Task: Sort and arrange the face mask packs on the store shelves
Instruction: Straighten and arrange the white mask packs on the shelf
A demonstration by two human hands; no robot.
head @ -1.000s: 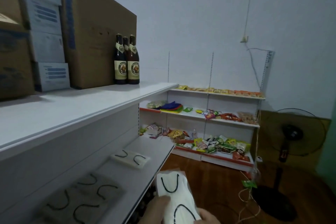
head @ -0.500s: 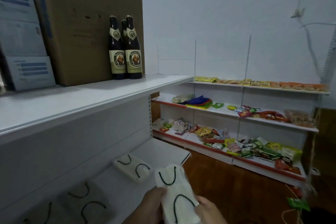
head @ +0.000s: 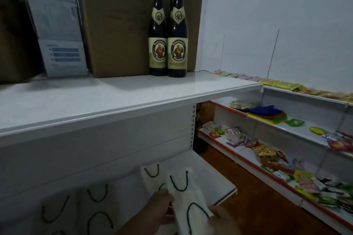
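A white face mask pack [head: 188,194] with black ear loops is held over the lower white shelf [head: 214,181]. My left hand [head: 156,211] grips its left edge and my right hand [head: 222,219] grips its lower right edge. Just behind it another white mask pack [head: 151,174] lies flat on the shelf. More mask packs [head: 97,202] with black loops lie on the same shelf to the left, in shadow.
Three dark beer bottles [head: 168,38] stand on the upper shelf [head: 114,97] before a big cardboard box [head: 133,15]. White cartons [head: 63,57] are stacked left. Red-edged shelves [head: 267,160] with colourful snack packets run along the right wall. A wooden floor [head: 257,210] lies below.
The view has swung left and closer to the shelf. Both hands have carried the mask pack up and forward, so it now overlaps the pack lying on the lower shelf.
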